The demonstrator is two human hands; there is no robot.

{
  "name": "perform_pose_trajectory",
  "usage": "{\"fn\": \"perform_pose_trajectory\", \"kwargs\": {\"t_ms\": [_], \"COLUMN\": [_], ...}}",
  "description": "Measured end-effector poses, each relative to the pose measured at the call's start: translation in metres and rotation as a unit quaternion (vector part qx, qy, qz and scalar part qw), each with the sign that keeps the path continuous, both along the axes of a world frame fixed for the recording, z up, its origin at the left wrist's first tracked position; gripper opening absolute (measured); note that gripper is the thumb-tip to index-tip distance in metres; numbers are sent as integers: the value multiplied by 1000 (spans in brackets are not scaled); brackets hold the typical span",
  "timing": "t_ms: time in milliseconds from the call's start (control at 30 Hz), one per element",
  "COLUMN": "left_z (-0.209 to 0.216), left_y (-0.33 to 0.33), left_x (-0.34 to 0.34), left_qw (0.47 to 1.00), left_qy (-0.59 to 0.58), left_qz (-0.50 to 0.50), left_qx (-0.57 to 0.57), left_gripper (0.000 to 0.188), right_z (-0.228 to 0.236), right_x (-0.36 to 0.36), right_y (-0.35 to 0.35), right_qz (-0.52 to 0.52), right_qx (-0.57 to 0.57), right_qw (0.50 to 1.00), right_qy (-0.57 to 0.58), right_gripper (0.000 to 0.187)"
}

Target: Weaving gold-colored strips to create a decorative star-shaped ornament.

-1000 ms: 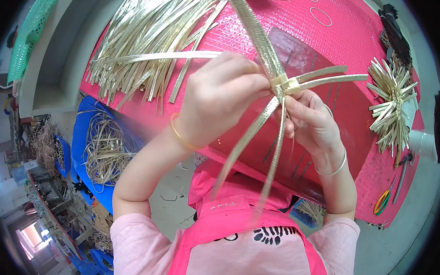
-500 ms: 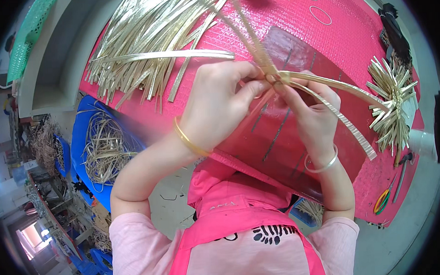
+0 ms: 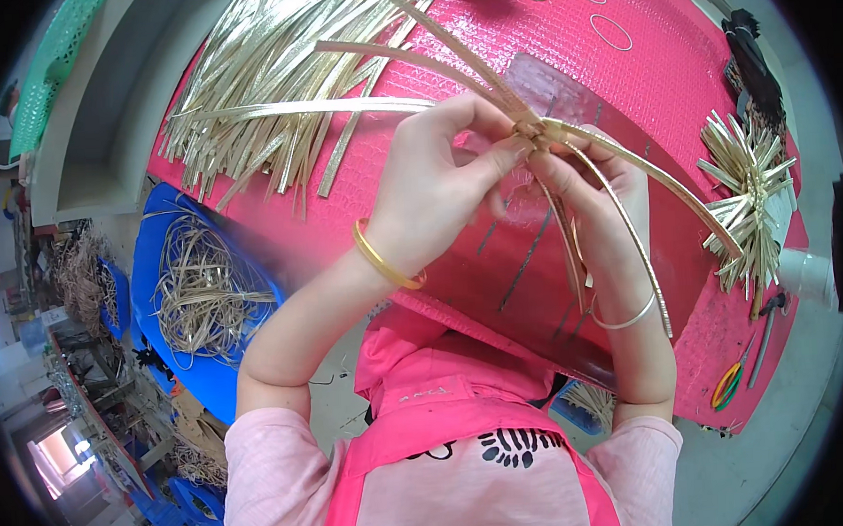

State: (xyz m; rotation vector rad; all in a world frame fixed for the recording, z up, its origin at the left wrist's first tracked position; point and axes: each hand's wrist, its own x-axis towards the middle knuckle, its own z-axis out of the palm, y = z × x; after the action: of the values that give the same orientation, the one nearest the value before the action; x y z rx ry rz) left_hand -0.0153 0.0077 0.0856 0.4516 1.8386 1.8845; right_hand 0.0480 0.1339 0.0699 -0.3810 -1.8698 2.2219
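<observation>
Several flat gold strips cross in a small woven knot (image 3: 531,131), held up over the dark red sheet (image 3: 459,261) on the table. My left hand (image 3: 450,168) pinches the knot from the left between thumb and fingertips. From the right, my right hand (image 3: 602,194) is closed on the same knot, its thumb pressed near the crossing and its other fingers partly hidden behind the strips. Loose strip ends fan out to the upper left and the right, and some hang down between my hands.
A large pile of gold strips (image 3: 263,91) covers the table's far left. Tied gold bundles (image 3: 753,197) lie at the right, with scissors (image 3: 728,386) nearer the edge. A blue bin (image 3: 224,366) of tangled strips stands left of the table. Thin rings (image 3: 611,32) lie at the far side.
My left hand has shifted slightly right and up with the knot. One strip end now reaches out to the left, and others hang down between my hands.
</observation>
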Motion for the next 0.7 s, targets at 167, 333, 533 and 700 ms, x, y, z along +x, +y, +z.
{"fn": "perform_pose_trajectory", "kwargs": {"t_ms": [167,333,533,700], "left_z": [-8,-3,-6,-5], "left_y": [-10,-12,-8,-15], "left_x": [-16,-19,-13,-16], "left_qw": [981,982,987,983], "left_qy": [-147,-106,-22,-3], "left_qz": [-129,-139,-147,-180], "left_qx": [0,-66,-69,-48], "left_gripper": [16,15,12,11], "right_z": [-2,-2,-5,-16], "right_x": [-2,-2,-7,-9], "right_y": [12,16,23,27], "right_qz": [56,70,74,207], "right_qx": [-111,-104,42,-231], "right_qw": [991,983,996,945], "right_qy": [-55,-132,-36,-103], "right_gripper": [18,19,25,26]}}
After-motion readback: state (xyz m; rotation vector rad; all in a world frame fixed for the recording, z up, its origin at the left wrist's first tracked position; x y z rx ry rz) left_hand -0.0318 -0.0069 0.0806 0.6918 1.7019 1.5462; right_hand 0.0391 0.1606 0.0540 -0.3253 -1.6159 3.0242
